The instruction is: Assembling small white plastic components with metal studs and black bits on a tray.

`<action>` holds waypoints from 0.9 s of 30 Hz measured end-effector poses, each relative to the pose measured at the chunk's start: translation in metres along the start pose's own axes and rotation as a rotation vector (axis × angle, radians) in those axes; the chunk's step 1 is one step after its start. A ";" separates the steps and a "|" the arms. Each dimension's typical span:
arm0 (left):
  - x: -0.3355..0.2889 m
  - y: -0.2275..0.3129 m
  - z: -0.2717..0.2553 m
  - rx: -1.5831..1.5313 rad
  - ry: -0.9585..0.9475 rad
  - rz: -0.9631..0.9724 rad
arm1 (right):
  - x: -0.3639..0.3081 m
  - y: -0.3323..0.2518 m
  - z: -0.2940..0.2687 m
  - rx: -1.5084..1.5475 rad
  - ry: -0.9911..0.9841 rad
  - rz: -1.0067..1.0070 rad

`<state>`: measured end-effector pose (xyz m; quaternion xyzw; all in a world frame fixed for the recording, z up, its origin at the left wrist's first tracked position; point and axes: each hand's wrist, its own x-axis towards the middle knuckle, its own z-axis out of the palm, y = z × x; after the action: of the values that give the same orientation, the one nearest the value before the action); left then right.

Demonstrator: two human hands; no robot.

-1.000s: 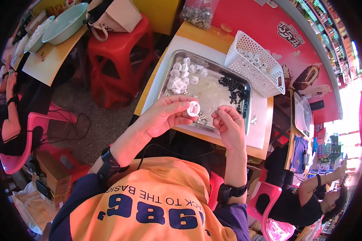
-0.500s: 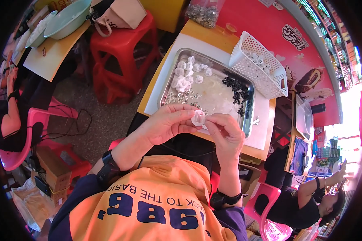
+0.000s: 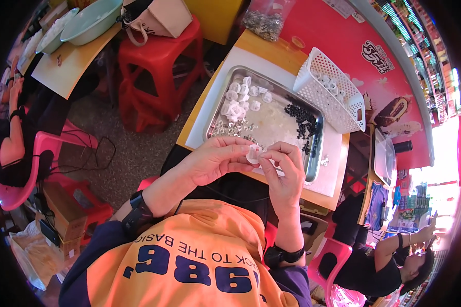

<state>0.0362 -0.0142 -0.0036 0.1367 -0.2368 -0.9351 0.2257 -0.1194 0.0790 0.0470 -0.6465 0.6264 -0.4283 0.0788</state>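
Note:
A small white plastic ring-shaped part (image 3: 253,154) is held in front of the tray's near edge by my left hand (image 3: 210,162), thumb and fingers closed around it. My right hand (image 3: 283,176) has thumb and forefinger pinched together at the part's right edge; anything tiny between them is hidden. Beyond them lies a shallow metal tray (image 3: 274,128). In it are a pile of similar white parts (image 3: 235,110) at the far left, small metal pieces (image 3: 230,128) at the near left, and a heap of small black pieces (image 3: 303,123) along the right.
A white perforated basket (image 3: 312,84) with white parts stands at the tray's right, beside a red wall panel (image 3: 338,56). A bag of metal pieces (image 3: 264,23) sits at the table's far end. A red stool (image 3: 153,61) stands left; people sit at both sides.
The right fingers have curled in more tightly against the white part, and my right hand has shifted slightly left. The view has moved a little; the tray's contents look the same.

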 end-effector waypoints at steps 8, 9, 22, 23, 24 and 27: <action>0.000 0.001 0.001 0.026 0.012 -0.014 | -0.002 0.005 0.003 0.138 0.014 0.056; 0.000 0.001 0.002 0.026 0.004 -0.020 | -0.003 0.007 0.003 0.152 0.016 0.060; 0.001 -0.002 -0.004 0.008 -0.005 -0.020 | -0.005 0.009 -0.001 -0.249 -0.076 -0.214; 0.001 -0.002 -0.002 0.008 -0.006 -0.022 | -0.007 0.014 0.003 -0.245 -0.046 -0.259; 0.000 -0.001 0.000 -0.003 -0.002 -0.023 | -0.009 0.017 0.006 -0.239 -0.017 -0.305; -0.001 -0.001 0.003 0.022 0.009 -0.015 | -0.011 0.015 0.007 -0.232 0.008 -0.326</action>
<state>0.0356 -0.0115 -0.0010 0.1451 -0.2451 -0.9335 0.2180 -0.1244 0.0823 0.0283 -0.7425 0.5589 -0.3626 -0.0691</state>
